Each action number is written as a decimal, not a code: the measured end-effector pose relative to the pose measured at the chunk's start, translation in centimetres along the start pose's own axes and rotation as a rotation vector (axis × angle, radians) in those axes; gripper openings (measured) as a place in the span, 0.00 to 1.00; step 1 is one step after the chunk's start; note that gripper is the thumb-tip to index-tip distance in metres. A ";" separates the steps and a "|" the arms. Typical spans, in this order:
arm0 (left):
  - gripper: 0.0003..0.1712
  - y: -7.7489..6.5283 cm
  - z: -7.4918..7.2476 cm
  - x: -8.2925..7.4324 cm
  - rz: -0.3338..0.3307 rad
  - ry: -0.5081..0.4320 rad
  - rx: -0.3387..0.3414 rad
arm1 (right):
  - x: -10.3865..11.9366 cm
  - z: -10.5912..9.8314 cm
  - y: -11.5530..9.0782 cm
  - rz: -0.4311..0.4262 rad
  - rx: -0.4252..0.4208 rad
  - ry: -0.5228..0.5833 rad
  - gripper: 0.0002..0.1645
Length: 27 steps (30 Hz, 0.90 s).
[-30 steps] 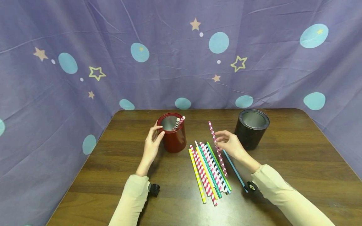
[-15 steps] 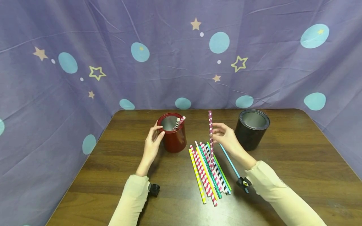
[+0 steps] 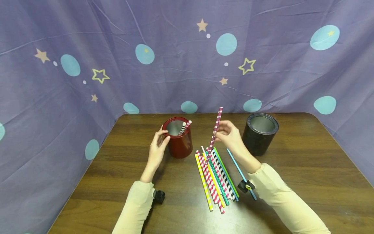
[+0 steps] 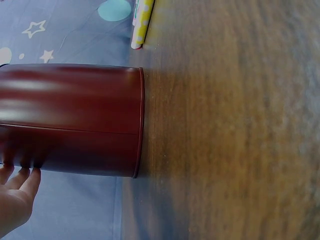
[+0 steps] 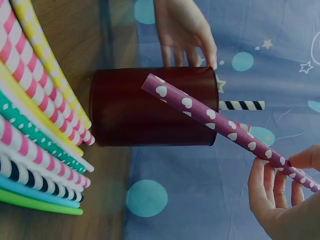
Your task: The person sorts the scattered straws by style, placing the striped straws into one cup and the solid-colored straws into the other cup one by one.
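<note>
My right hand (image 3: 230, 135) pinches a purple paper straw with white hearts (image 3: 216, 125) between thumb and fingers. The straw slants in the air, its lower end over the row of straws. In the right wrist view, the purple straw (image 5: 202, 113) crosses in front of the red can (image 5: 125, 107). My left hand (image 3: 158, 146) rests its fingertips against the left side and rim of this red can (image 3: 180, 146); the left wrist view shows several fingertips touching the can (image 4: 75, 100). A black-and-white striped straw (image 3: 182, 127) and a pink-and-white one (image 3: 188, 123) lean inside it.
Several patterned straws, including a yellow-and-white one (image 3: 204, 183) and a green one (image 3: 226, 172), lie side by side at the table's centre. A blue straw (image 3: 236, 164) lies apart, under the right forearm. The black can (image 3: 258, 141) stands at the right rear, before the curtain (image 3: 187, 87).
My right hand has moved left and upward, carrying the purple straw away from the table and tilting its top to the right. The left hand and red can have stayed put.
</note>
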<state>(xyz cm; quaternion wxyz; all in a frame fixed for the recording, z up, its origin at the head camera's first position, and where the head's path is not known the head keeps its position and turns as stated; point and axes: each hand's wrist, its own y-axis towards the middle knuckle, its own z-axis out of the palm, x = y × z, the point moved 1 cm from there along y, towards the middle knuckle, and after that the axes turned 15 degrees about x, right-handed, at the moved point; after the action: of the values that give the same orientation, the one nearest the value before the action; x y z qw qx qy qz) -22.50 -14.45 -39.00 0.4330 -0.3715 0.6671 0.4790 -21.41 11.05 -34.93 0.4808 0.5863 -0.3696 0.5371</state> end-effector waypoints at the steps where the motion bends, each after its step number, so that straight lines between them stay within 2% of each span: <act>1: 0.18 0.0 0.0 0.0 0.000 0.001 0.001 | 0.2 0.1 0.0 -0.003 -0.005 0.007 0.22; 6: 0.18 0.0 -0.1 0.0 0.000 0.010 0.005 | 0.7 0.3 0.1 -0.032 -0.024 0.038 0.20; 21: 0.17 0.0 0.0 0.0 0.008 0.017 -0.005 | 2.7 1.4 0.5 -0.217 -0.019 0.178 0.14; 27: 0.17 0.0 0.0 0.0 0.010 0.010 -0.003 | 3.7 2.1 0.8 -0.279 -0.014 0.201 0.13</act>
<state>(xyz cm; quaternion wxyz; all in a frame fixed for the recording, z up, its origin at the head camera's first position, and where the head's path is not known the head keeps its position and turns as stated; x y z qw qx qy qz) -22.49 -14.48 -38.99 0.4269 -0.3713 0.6703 0.4803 -21.00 9.14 -31.06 0.5892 0.5720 -0.2384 0.5186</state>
